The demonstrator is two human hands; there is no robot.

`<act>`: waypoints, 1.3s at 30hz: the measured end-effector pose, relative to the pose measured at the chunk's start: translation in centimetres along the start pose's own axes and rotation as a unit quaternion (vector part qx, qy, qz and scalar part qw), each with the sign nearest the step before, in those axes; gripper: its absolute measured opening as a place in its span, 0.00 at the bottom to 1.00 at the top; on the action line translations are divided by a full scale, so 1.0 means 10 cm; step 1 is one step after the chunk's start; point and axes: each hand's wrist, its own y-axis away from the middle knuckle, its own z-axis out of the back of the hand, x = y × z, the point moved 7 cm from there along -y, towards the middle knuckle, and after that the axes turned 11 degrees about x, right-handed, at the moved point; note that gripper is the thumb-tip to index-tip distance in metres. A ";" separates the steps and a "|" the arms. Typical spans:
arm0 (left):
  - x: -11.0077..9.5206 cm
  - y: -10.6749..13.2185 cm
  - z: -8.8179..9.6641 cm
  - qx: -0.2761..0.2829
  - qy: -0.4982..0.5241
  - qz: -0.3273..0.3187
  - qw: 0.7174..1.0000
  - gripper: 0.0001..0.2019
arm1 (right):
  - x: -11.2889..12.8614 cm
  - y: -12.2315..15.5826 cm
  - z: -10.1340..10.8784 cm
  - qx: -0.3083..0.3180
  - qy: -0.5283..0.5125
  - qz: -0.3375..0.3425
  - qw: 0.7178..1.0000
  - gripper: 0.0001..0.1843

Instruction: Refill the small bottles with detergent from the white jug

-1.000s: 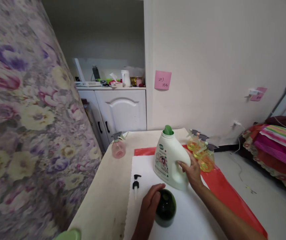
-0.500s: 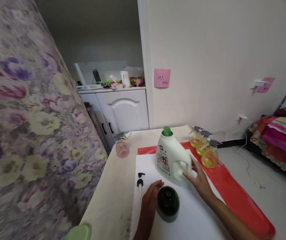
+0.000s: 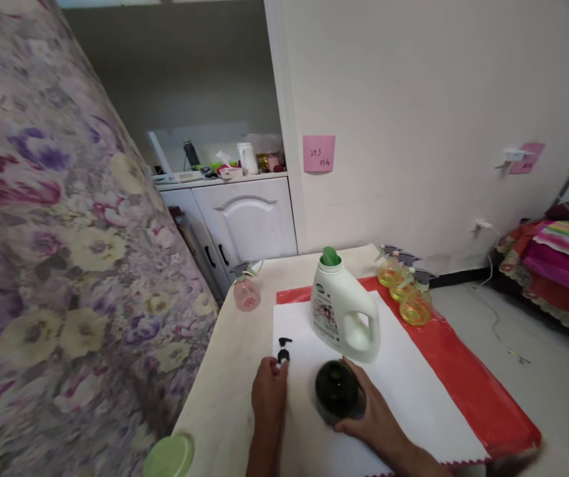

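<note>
My left hand [image 3: 269, 391] is closed at a black pump top [image 3: 284, 343], its fingers pinching it just below the collar; the tube is hidden by the hand. With fingers wrapped round its right side, my right hand [image 3: 376, 414] grips a dark green round bottle [image 3: 334, 387] on the white sheet [image 3: 309, 411]. Beyond both hands stands a large white detergent jug [image 3: 338, 311], upright, with a green spout in its open neck. No hand touches the jug.
Several spray bottles with yellow liquid [image 3: 416, 307] line the right side on a red sheet [image 3: 467, 371]. A pink spray bottle [image 3: 247, 293] stands at the back left. A green lid [image 3: 169, 456] lies at the near left corner, beside a floral curtain [image 3: 80, 265].
My right hand has let go of the jug's handle and taken hold of the green bottle. My left hand has moved left, from beside the bottle to the pump top.
</note>
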 end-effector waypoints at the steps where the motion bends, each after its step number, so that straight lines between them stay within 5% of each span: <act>1: -0.01 0.01 -0.02 0.003 -0.024 0.005 1.000 0.10 | -0.02 -0.02 -0.04 0.005 0.001 -0.003 1.000 0.57; 10: -0.01 -0.02 -0.07 0.024 -0.090 0.035 0.995 0.09 | -0.09 0.00 -0.11 0.012 0.002 0.000 1.000 0.58; 19: 0.00 0.08 0.08 0.016 0.147 -0.026 0.989 0.16 | -0.06 -0.01 -0.10 0.011 0.022 0.012 1.000 0.55; 25: -0.26 0.31 0.10 0.030 0.336 -0.060 0.940 0.19 | -0.03 0.01 -0.08 0.002 0.052 0.034 0.998 0.54; 33: -0.84 0.70 0.38 -0.003 0.448 -0.145 0.882 0.12 | 0.04 0.05 -0.12 0.051 0.041 0.078 0.995 0.57; 39: -1.04 0.80 0.30 0.003 0.402 -0.181 0.897 0.08 | 0.02 0.07 -0.18 0.088 0.053 0.084 0.991 0.60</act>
